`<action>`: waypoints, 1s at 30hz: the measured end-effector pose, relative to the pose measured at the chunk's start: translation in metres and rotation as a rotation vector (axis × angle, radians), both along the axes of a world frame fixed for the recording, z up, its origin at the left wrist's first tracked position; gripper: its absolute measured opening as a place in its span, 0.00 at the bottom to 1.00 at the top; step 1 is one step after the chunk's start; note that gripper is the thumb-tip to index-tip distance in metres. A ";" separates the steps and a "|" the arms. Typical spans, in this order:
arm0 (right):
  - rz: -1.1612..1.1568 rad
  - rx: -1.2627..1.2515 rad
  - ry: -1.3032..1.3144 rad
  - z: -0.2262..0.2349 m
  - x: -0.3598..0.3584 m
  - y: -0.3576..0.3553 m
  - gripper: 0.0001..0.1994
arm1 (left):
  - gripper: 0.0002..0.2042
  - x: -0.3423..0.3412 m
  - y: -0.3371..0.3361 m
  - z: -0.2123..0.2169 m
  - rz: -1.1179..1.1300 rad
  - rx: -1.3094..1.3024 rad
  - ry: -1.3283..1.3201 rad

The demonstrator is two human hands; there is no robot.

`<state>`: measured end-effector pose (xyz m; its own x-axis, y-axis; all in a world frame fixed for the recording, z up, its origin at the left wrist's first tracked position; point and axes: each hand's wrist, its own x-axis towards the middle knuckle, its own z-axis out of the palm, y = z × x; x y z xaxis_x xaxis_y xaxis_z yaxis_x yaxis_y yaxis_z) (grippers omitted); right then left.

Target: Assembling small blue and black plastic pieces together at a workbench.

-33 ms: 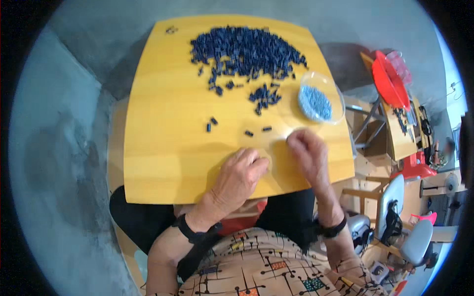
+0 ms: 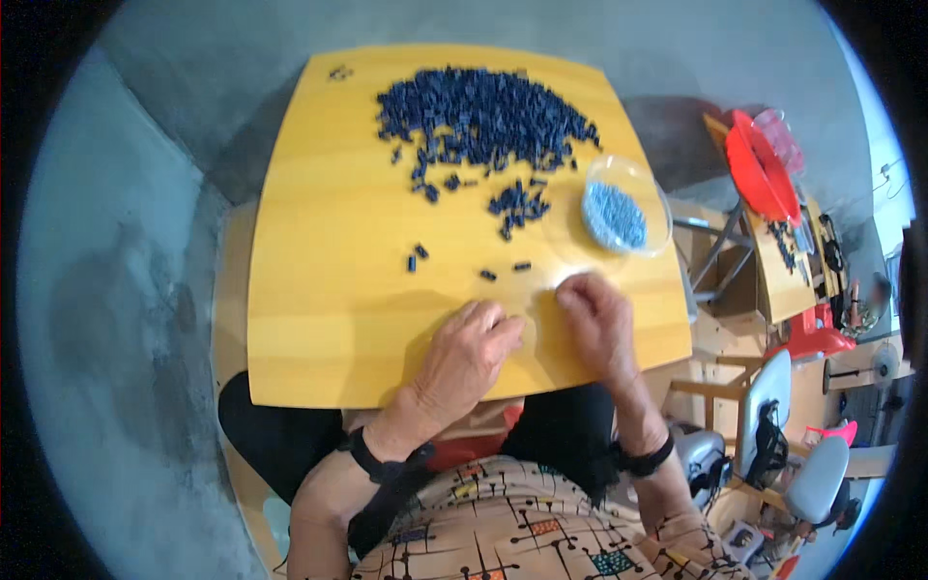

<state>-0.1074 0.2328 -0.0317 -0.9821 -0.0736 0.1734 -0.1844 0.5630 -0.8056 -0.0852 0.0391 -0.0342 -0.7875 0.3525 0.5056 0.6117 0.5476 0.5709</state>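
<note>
My left hand point(image 2: 469, 350) rests low over the near middle of the yellow table point(image 2: 329, 319), fingers curled and thumb pressed in. To its right, my right hand point(image 2: 599, 324) is closed in a pinch near the tabletop. Anything held in either hand is too small or hidden to make out. Just beyond the hands lie two small black pieces point(image 2: 488, 275), and two more dark pieces point(image 2: 412, 263) sit farther left. A clear round bowl point(image 2: 656, 205) of small silvery-blue bits point(image 2: 616, 215) stands beyond my right hand.
A big heap of small black pieces point(image 2: 483, 111) covers the table's far side, with a smaller cluster point(image 2: 519, 205) nearer. A few tiny bits point(image 2: 339, 73) lie in the far left corner. Right of the table are a red basin point(image 2: 759, 169) and chairs point(image 2: 766, 401).
The whole view has shifted slightly, so the table and its contents appear a little lower. Both hands keep nearly the same closed pose and place over the table.
</note>
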 end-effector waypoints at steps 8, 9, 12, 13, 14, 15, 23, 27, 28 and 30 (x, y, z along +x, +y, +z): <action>0.203 0.189 0.208 0.011 0.002 -0.027 0.06 | 0.06 -0.002 -0.025 0.015 0.055 0.344 -0.288; 0.208 0.186 0.199 0.011 0.001 -0.029 0.06 | 0.06 -0.001 -0.027 0.021 0.031 0.583 -0.588; 0.286 0.024 0.181 0.009 -0.002 -0.033 0.03 | 0.10 -0.006 -0.036 0.007 -0.079 0.960 -0.942; 0.225 -0.194 -0.056 0.015 -0.002 -0.036 0.03 | 0.10 -0.005 -0.039 0.006 -0.129 1.133 -1.032; 0.154 -0.408 -0.295 0.018 -0.002 -0.038 0.04 | 0.11 -0.005 -0.042 0.005 -0.176 1.308 -1.118; 0.144 -0.412 -0.320 0.018 -0.002 -0.039 0.04 | 0.11 -0.004 -0.044 0.005 -0.162 1.310 -1.143; 0.171 -0.894 -0.536 0.012 0.003 -0.046 0.06 | 0.12 -0.004 -0.054 0.003 -0.281 1.491 -1.103; 0.205 -0.095 0.169 -0.003 0.002 -0.043 0.05 | 0.12 0.001 -0.048 0.004 -0.236 1.447 -1.079; 0.201 -0.095 0.165 -0.002 0.002 -0.041 0.05 | 0.12 0.001 -0.047 0.004 -0.235 1.446 -1.086; 0.291 0.219 0.290 0.005 0.000 -0.039 0.05 | 0.11 0.000 -0.045 0.004 -0.220 1.412 -1.042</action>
<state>-0.1071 0.1934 -0.0271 -0.8282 -0.4049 0.3875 -0.5604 0.6056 -0.5649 -0.0851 -0.0057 -0.0299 -0.9534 0.2649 -0.1446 -0.2928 -0.6958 0.6558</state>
